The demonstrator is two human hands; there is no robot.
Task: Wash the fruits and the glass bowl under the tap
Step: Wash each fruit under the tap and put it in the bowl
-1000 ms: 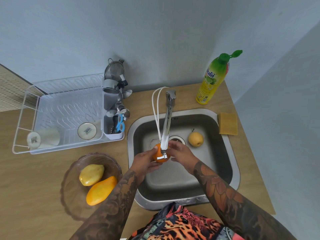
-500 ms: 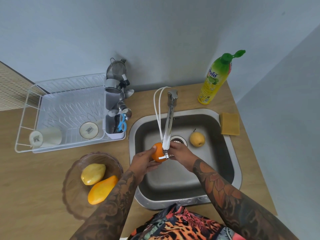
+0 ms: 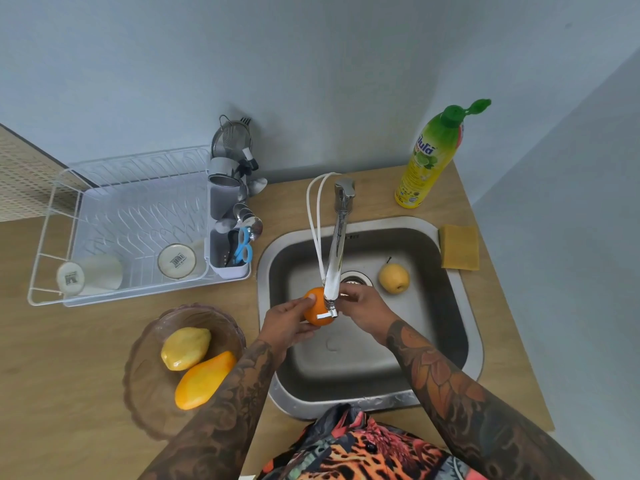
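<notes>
An orange (image 3: pixel 314 308) sits under the spout of the tap (image 3: pixel 336 251), over the steel sink (image 3: pixel 464 320). My left hand (image 3: pixel 284 323) cups it from the left, thumb on top. My right hand (image 3: pixel 363 308) touches it from the right, partly hidden by the spout. A yellow pear-like fruit (image 3: pixel 393 278) lies in the sink basin beside the drain. On the counter to the left stands the glass bowl (image 3: pixel 145 382) with a yellow fruit (image 3: pixel 185 348) and an orange-yellow mango (image 3: pixel 204 379) inside.
A white dish rack (image 3: pixel 121 216) with two cups and a cutlery holder (image 3: pixel 230 244) stands at the back left. A green-yellow dish soap bottle (image 3: pixel 431 155) and a yellow sponge (image 3: pixel 459 247) are by the sink's back right. The wall corner is close on the right.
Both hands have kept the orange under the spout, with only slight turning of the fruit. The view has shifted a little.
</notes>
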